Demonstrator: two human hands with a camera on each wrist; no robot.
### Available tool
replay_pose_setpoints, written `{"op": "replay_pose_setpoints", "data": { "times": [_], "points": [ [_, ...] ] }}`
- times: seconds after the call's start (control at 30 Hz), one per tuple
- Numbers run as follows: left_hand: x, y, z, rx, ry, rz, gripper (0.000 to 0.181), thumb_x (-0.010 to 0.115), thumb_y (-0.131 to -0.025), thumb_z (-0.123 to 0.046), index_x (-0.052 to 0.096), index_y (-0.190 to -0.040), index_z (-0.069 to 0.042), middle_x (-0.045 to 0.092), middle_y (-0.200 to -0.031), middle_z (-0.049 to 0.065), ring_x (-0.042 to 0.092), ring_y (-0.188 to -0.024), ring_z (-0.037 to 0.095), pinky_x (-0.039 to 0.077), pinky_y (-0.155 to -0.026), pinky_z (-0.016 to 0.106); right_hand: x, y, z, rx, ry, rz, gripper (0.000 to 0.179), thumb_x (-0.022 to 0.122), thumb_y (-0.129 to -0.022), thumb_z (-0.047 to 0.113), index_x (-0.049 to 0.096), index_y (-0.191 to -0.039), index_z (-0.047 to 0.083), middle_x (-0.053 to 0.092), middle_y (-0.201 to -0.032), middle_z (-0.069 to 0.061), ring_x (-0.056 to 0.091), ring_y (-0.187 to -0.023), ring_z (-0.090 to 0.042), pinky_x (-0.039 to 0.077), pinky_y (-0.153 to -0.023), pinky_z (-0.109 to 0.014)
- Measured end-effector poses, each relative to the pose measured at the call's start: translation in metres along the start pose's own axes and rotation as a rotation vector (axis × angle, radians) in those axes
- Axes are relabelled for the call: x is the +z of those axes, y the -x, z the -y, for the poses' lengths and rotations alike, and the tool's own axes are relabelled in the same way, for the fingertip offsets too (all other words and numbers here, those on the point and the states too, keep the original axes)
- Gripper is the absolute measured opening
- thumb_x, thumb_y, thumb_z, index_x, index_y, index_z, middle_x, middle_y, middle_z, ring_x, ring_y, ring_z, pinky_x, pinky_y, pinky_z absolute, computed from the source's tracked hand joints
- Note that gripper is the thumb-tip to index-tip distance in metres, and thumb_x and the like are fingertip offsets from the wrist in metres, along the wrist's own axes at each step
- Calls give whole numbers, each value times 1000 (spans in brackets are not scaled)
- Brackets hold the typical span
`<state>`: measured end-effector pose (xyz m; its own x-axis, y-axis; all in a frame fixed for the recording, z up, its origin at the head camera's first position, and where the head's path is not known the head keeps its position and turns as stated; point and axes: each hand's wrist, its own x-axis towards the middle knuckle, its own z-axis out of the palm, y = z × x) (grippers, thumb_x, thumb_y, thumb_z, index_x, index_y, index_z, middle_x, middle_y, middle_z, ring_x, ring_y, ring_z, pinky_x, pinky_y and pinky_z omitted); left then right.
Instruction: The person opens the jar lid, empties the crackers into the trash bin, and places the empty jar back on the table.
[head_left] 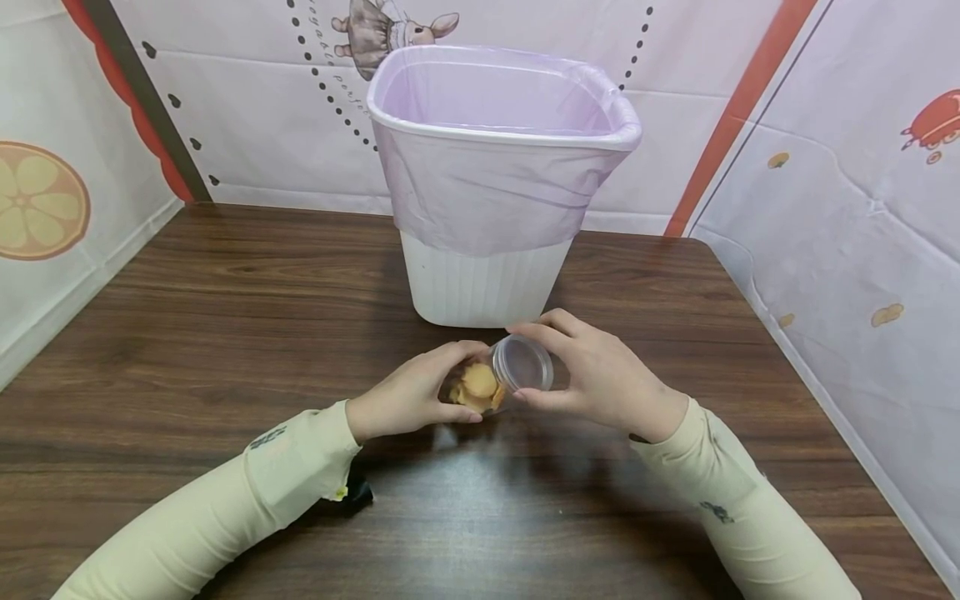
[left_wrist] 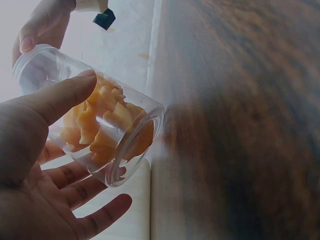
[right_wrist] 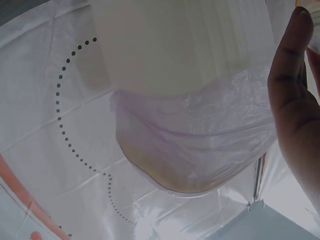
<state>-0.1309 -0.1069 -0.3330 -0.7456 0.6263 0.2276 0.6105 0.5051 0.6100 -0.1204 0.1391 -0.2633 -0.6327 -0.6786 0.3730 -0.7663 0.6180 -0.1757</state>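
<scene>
A clear plastic jar (left_wrist: 65, 62) with yellow-orange chips (head_left: 478, 385) in it lies tilted between both hands, just in front of the bin. My left hand (head_left: 408, 396) grips the chip-filled end, thumb across the near side in the left wrist view and the other fingers behind. At the opposite end, my right hand (head_left: 603, 375) holds the round rim (head_left: 525, 364) between thumb and fingers. The chips are gathered toward the left-hand end. In the right wrist view only part of the right hand (right_wrist: 295, 90) shows, at the right edge.
A white bin (head_left: 480, 283) lined with a thin lilac bag (head_left: 495, 192) stands upright on the dark wooden table (head_left: 225, 333), behind the hands. Printed cloth (head_left: 847, 208) hangs on three sides of the table. A small black object (head_left: 356, 496) shows beneath the left sleeve.
</scene>
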Motion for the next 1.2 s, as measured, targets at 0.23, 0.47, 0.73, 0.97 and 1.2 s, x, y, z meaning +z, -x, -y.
{"op": "replay_pose_setpoints", "data": {
  "times": [0.23, 0.47, 0.73, 0.97, 1.2],
  "points": [
    [0, 0, 0, 12, -3, -3, 72, 82, -76, -27, 46, -136, -10, 57, -126, 0, 56, -111, 11, 47, -97, 32, -4, 0, -1, -62, -16, 17, 59, 78, -76, 30, 57, -130, 15, 60, -117, -1, 62, -95, -11, 54, -77, -30],
    [0, 0, -1, 12, 1, -2, 72, 82, -75, -26, 46, -136, -9, 57, -126, 1, 56, -111, 11, 47, -98, 32, -6, 0, -2, -98, -37, 37, 64, 79, -75, 25, 54, -133, 14, 59, -124, -3, 61, -107, -15, 53, -86, -34],
    [0, 1, -2, 15, 6, -6, 71, 82, -75, -26, 47, -135, -10, 57, -126, 0, 57, -111, 11, 47, -98, 32, -8, 0, -4, -127, -38, 61, 64, 79, -73, 21, 55, -132, 11, 60, -126, -5, 61, -110, -18, 52, -90, -35],
    [0, 2, -2, 40, 6, -25, 71, 83, -75, -26, 47, -134, -9, 58, -126, 2, 58, -110, 12, 48, -96, 33, -10, 0, -4, -142, -42, 69, 65, 79, -73, 20, 55, -133, 11, 59, -129, -4, 59, -115, -19, 50, -95, -35],
    [0, 2, -1, 50, 4, -33, 72, 83, -75, -25, 47, -134, -8, 58, -126, 2, 58, -109, 13, 49, -95, 33, -9, 1, -4, -132, -40, 62, 66, 78, -77, 26, 52, -137, 13, 56, -131, -5, 58, -117, -20, 49, -97, -38]
  ]
}}
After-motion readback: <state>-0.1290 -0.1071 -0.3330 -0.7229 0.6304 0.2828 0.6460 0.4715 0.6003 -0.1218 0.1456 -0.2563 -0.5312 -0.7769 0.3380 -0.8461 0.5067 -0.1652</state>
